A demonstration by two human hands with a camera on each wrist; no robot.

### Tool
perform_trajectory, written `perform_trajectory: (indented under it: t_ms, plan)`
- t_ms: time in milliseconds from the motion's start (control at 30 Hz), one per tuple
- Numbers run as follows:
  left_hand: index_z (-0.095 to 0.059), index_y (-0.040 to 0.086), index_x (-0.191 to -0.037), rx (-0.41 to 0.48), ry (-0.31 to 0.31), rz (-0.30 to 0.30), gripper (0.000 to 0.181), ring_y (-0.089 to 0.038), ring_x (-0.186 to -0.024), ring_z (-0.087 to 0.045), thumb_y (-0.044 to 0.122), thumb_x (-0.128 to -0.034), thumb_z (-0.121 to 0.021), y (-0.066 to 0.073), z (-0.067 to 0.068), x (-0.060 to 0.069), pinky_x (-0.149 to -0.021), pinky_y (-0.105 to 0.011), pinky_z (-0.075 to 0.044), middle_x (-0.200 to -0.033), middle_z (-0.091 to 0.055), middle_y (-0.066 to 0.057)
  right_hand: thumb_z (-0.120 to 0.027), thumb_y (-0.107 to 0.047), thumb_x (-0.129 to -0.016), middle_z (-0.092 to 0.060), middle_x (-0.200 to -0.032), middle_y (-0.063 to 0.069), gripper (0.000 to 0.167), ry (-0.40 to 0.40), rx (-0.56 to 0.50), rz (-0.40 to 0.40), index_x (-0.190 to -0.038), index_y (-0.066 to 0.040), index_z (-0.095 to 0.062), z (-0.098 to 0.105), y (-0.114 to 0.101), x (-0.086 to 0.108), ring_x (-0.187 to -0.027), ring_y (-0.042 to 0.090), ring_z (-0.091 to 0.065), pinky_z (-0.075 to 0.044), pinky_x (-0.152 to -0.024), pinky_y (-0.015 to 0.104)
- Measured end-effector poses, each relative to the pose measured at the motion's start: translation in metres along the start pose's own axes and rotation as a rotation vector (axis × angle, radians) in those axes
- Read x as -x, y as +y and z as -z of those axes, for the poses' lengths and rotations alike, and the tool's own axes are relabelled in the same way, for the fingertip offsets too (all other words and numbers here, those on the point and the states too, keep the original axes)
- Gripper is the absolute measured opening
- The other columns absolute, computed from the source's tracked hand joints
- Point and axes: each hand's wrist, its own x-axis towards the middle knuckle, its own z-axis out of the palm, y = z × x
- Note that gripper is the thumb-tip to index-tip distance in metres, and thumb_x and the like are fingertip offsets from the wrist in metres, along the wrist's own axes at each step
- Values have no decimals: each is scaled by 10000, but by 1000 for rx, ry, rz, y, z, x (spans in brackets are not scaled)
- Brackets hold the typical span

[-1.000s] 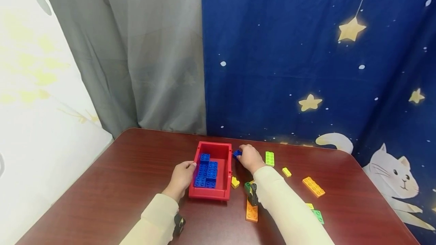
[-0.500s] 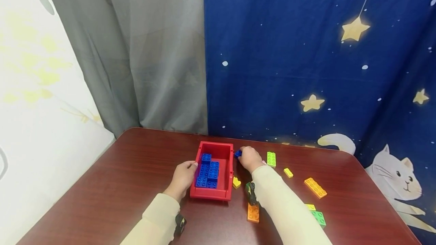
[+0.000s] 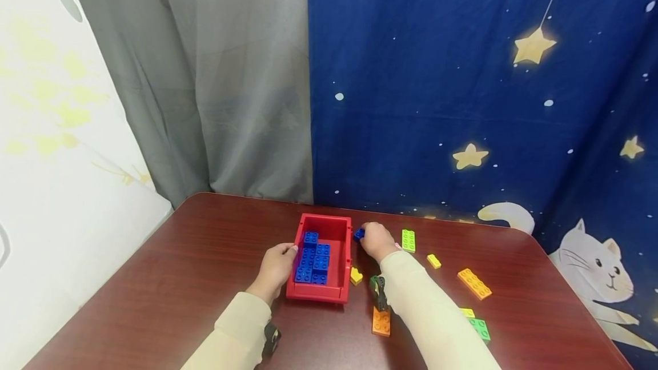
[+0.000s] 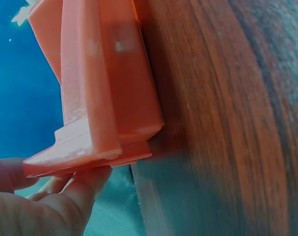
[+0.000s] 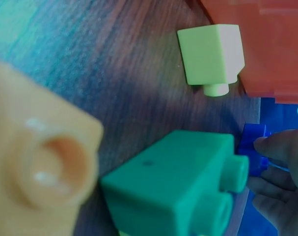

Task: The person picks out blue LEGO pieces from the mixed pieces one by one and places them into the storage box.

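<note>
My left hand (image 3: 276, 267) pinches the left rim of a red box (image 3: 319, 293) between thumb and fingers; the left wrist view shows the fingertips at the edge of the box (image 4: 129, 88). Several blue building bricks (image 3: 320, 262) lie along the left side inside it. Just beyond the box's right wall, my right hand (image 3: 378, 240) holds a small blue brick (image 3: 358, 234). In the right wrist view, the thumb is on one side of this brick (image 5: 252, 147) and the fingers are on the other, partly hiding it.
By the box's right wall sits a yellow brick (image 3: 356, 276). Under the right forearm are a green brick (image 3: 373, 282) and an orange one (image 3: 381, 322). Farther right lie lime (image 3: 408, 240), yellow (image 3: 434, 261), orange (image 3: 474, 284) and green (image 3: 480, 330) bricks.
The small blue brick has turned slightly in my right fingers, and that hand has shifted very little. My left hand and the red box stay in place.
</note>
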Motion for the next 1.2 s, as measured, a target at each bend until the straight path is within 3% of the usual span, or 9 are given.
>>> perform_trajectory:
  t_ms: [300,500,867,1200]
  plan:
    - [-513,-101,-1299,9,4,-12,383,-404,-1090,-567,155,-1027,-428,-1,0,0,-962,-558,-459,-1228,-563,-289,-661,-66,-876,-678,-1077,160,269,22,-5,28,-1137,-1,-673,2,1,2,-937,270,-629,-512,-927,455]
    - [-540,-120,-1257,-2,25,-42,363,-378,-1040,-578,132,-1020,-431,-1,0,-1,-945,-536,-478,-1181,-582,-286,-658,-64,-880,-684,-1014,144,217,39,9,69,-1087,-5,-682,5,0,2,-864,241,-619,-534,-865,435]
    - [-517,-113,-1286,4,13,-33,376,-402,-1084,-561,139,-1024,-425,0,0,1,-967,-558,-456,-1225,-559,-295,-646,-98,-912,-626,-1204,187,358,112,-43,35,-1251,10,-616,12,-6,6,-1072,301,-613,-493,-960,459]
    - [-507,-110,-1300,8,6,-22,386,-402,-1084,-564,148,-1026,-422,0,-1,0,-959,-558,-462,-1227,-559,-292,-655,-124,-914,-598,-1250,207,401,186,-94,50,-1287,7,-590,21,-6,11,-1104,331,-610,-487,-961,475]
